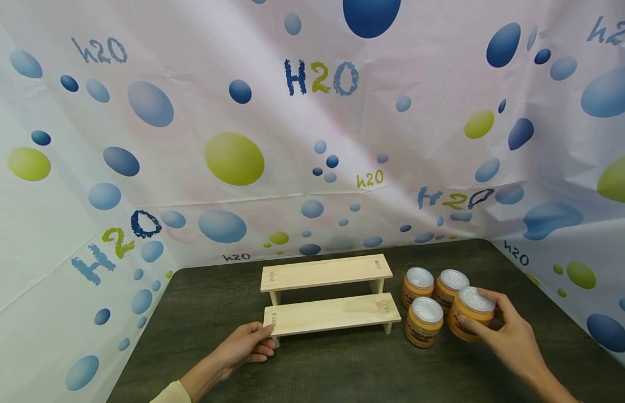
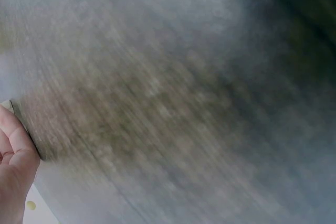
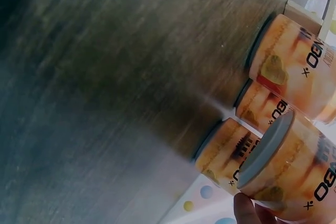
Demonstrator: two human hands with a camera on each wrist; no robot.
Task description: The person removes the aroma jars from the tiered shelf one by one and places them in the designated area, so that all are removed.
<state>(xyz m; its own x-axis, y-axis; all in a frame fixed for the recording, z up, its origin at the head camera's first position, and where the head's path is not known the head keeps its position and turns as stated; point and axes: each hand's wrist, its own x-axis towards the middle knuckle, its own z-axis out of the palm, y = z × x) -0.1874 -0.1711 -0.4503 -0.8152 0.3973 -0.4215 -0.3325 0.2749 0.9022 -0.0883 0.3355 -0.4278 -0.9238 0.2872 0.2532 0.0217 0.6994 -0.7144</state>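
Note:
A pale two-step wooden shelf (image 1: 332, 314) stands at the middle of the table. My left hand (image 1: 242, 348) pinches the front left corner of its lower step, thumb by the board's edge; the left wrist view catches only part of that hand (image 2: 18, 156). On the right, my right hand (image 1: 516, 338) grips an orange can (image 1: 466, 320) with a silvery lid, thumb on the near side and fingers behind. The right wrist view shows this can (image 3: 294, 174) tipped, its grey base raised off the table. Three matching cans, one of them nearest the shelf's front (image 1: 422, 327), stand close beside it.
Two more of the cans stand behind, one at the left (image 1: 417, 288) and one at the right (image 1: 449, 288). The dark wood-grain table (image 1: 206, 313) ends at a white sheet (image 1: 181, 168) printed with blue and green spots, which rises along the back and both sides.

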